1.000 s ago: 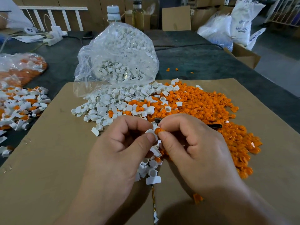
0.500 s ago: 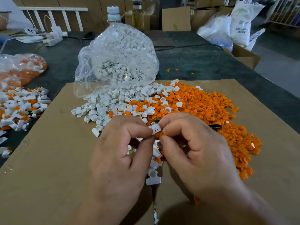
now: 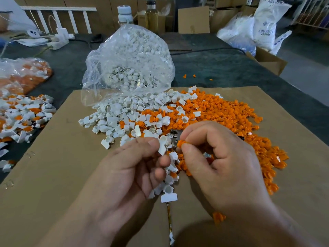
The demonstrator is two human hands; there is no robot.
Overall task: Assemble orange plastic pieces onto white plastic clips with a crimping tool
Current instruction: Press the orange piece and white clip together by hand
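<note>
Bare cardboard sheet lies open at lower left and along the right edge. At centre the left hand pinches a white clip and the right hand pinches an orange piece, the two parts just beside each other above the white clips pile and the orange pile. A white sack at upper right reads "ABS", the rest unreadable; a clear bag at upper centre holds white clips, and another bag at upper left holds orange and white parts.
</note>
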